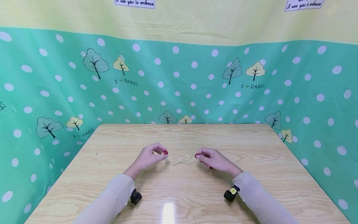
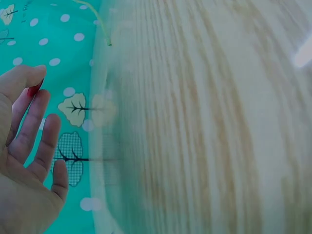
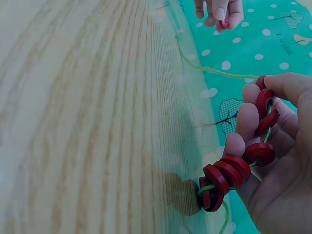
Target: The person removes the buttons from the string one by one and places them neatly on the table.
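Between thumb and fingertips my left hand [image 1: 149,155] pinches a small red button [image 1: 165,152], held over the table. My right hand [image 1: 216,159] grips a string of red buttons [image 3: 261,153] threaded on a green cord. Several of these buttons hang down past the palm in the right wrist view, and the topmost sits at the thumb tip. From the pinch a free length of the green cord [image 3: 214,71] runs out toward the left hand. The two hands are apart, with the cord's loose end between them.
A light wood-grain table [image 1: 179,186] lies under both hands, with a bright glare spot near its front edge. A green and cream patterned curtain [image 1: 179,74] surrounds its back and sides. Each wrist wears a small black camera [image 1: 135,197].
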Motion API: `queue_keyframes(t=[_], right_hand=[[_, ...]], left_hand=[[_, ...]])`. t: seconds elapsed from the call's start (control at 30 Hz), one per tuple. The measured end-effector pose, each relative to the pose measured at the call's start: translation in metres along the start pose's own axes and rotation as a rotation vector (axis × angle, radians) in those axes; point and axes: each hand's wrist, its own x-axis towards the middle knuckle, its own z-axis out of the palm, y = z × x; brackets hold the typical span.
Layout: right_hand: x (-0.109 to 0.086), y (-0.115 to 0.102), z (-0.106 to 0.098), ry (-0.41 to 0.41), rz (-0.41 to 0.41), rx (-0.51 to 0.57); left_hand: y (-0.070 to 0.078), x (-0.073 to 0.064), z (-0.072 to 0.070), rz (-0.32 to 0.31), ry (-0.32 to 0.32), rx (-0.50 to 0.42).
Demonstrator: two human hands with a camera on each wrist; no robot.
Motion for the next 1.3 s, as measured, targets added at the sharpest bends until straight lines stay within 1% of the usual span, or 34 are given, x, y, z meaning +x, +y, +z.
queue_keyframes(t=[0.1,0.23,0.27,0.33,0.5,0.7,0.97,1.07,1.3], right_hand=[[-0.001,-0.003,0.001,0.002,0.004,-0.003],[-0.008,-0.02,0.001,-0.001,-0.011,0.005],[-0.008,-0.022,0.001,0.0,-0.013,0.002],[-0.007,-0.019,0.002,0.0,-0.015,0.004],[0.0,0.002,0.001,-0.001,-0.006,0.005],[0.0,0.003,0.0,-0.01,-0.016,0.016],[0.001,0.004,0.0,-0.003,-0.004,0.004],[-0.001,-0.001,0.001,-0.002,-0.004,-0.006],[-0.011,-0.026,0.002,-0.002,-0.027,0.017]], left_hand=[[-0.002,0.001,0.002,0.001,-0.008,0.002],[-0.004,0.001,0.005,-0.004,-0.02,0.012],[-0.003,0.001,0.006,-0.005,-0.022,0.013],[-0.003,0.001,0.007,-0.013,-0.026,0.022],[-0.001,0.002,0.01,-0.027,-0.032,0.037],[-0.005,0.004,0.011,-0.029,-0.039,0.059],[-0.007,0.006,0.013,-0.055,-0.063,0.08],[-0.007,0.006,0.013,-0.062,-0.071,0.082],[-0.008,0.006,0.015,-0.071,-0.07,0.093]])
